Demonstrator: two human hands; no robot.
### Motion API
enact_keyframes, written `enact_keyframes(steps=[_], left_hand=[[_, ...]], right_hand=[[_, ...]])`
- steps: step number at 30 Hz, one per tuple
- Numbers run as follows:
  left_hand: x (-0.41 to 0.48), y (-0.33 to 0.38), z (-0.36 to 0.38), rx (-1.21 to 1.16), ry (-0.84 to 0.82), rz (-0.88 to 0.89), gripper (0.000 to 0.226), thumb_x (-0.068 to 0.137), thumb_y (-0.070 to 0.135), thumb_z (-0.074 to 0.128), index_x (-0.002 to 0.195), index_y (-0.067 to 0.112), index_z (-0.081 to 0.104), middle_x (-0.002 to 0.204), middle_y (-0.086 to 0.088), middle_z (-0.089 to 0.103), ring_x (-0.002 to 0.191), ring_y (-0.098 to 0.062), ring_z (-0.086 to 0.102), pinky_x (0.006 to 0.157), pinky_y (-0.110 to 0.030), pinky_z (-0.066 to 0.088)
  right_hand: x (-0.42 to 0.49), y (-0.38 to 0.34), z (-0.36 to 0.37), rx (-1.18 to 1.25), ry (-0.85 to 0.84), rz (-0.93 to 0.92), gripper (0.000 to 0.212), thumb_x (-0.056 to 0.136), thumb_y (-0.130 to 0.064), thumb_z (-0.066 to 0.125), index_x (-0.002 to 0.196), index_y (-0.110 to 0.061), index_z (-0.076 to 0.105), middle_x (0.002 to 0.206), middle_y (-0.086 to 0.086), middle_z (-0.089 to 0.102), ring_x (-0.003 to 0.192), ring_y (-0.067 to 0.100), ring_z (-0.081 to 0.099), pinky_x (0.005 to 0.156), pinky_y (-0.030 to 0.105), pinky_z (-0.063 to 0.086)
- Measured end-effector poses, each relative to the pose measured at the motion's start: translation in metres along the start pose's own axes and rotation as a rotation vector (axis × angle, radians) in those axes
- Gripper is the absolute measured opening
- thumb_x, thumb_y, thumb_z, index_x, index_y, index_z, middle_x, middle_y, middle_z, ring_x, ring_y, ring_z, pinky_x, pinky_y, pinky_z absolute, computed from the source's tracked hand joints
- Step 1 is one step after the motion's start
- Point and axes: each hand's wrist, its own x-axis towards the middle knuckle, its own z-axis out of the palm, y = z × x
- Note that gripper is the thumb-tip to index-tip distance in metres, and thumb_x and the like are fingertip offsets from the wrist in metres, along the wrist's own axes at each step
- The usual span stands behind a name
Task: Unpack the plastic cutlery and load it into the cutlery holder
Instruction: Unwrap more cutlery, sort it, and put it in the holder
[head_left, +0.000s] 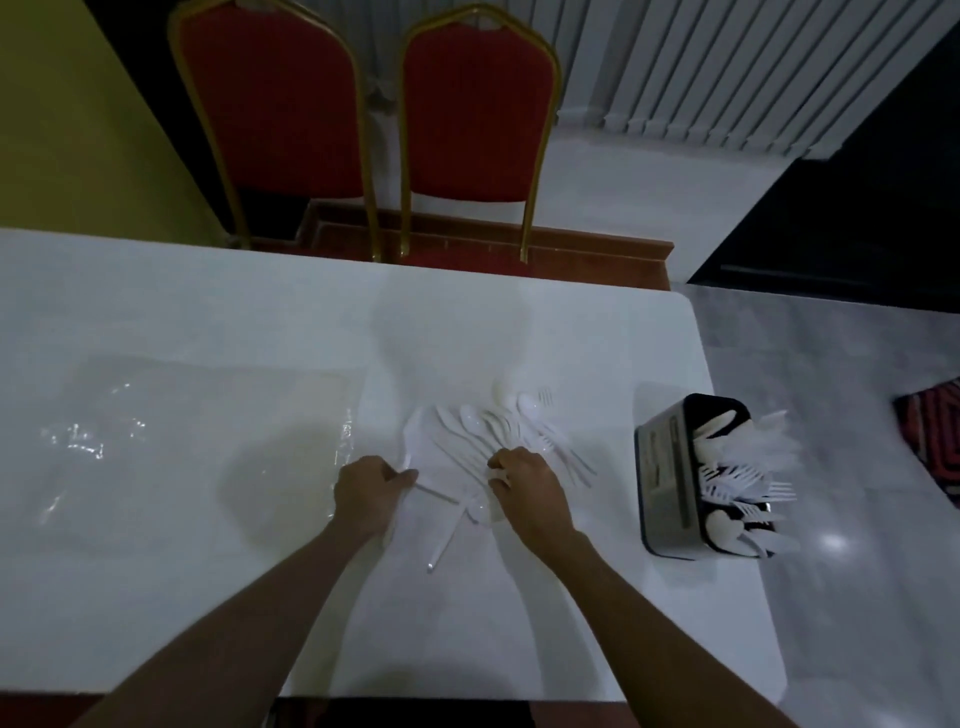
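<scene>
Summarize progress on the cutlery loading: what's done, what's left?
Done: the clear bag lies flat and looks empty on the left, and the cutlery holder already holds many forks and spoons. In hand: the left hand and right hand each grip pieces at the near edge of the loose cutlery. Left: that fanned pile, plus a stray piece nearer the person.

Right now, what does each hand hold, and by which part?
Left hand pinches one white utensil, part unclear; right hand grips the cutlery pile by the handles.
</scene>
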Motion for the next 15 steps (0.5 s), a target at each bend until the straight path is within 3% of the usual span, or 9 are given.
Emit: enact_keyframes(steps=[5, 10, 12, 15], left_hand=[[-0.007, -0.019, -0.001, -0.004, -0.023, 0.132, 0.035, 0.070, 0.035, 0.080, 0.061, 0.020, 0.049, 0.060, 0.006, 0.051, 0.063, -0.016, 0.052, 0.053, -0.023, 0.031], [0.000, -0.021, -0.002, 0.012, -0.059, 0.038, 0.014, 0.076, 0.021, 0.073, 0.082, 0.010, 0.068, 0.085, -0.006, 0.069, 0.089, -0.024, 0.063, 0.073, -0.023, 0.040], [0.004, -0.021, -0.007, -0.027, -0.052, 0.004, 0.016, 0.078, 0.021, 0.071, 0.086, 0.007, 0.069, 0.088, -0.008, 0.071, 0.089, -0.024, 0.064, 0.074, -0.023, 0.041], [0.010, -0.022, -0.013, -0.072, -0.017, 0.011, 0.011, 0.081, 0.018, 0.066, 0.084, 0.008, 0.068, 0.087, -0.008, 0.071, 0.088, -0.025, 0.064, 0.072, -0.023, 0.040]], right_hand=[[0.011, -0.019, 0.013, -0.171, -0.048, 0.049, 0.034, 0.095, -0.022, 0.050, 0.126, -0.010, 0.045, 0.119, 0.009, 0.053, 0.112, 0.026, 0.046, 0.078, 0.036, 0.045], [0.025, -0.024, 0.018, -0.224, -0.041, 0.166, 0.040, 0.093, -0.023, 0.056, 0.129, -0.008, 0.046, 0.121, 0.011, 0.054, 0.115, 0.026, 0.048, 0.078, 0.036, 0.048], [0.028, -0.021, 0.015, -0.165, -0.022, 0.216, 0.034, 0.093, -0.020, 0.057, 0.124, -0.007, 0.052, 0.118, 0.012, 0.057, 0.114, 0.028, 0.050, 0.078, 0.037, 0.048], [0.033, -0.012, 0.003, -0.033, 0.029, 0.293, 0.019, 0.087, -0.018, 0.066, 0.100, -0.005, 0.062, 0.103, 0.013, 0.063, 0.099, 0.029, 0.059, 0.074, 0.035, 0.048]])
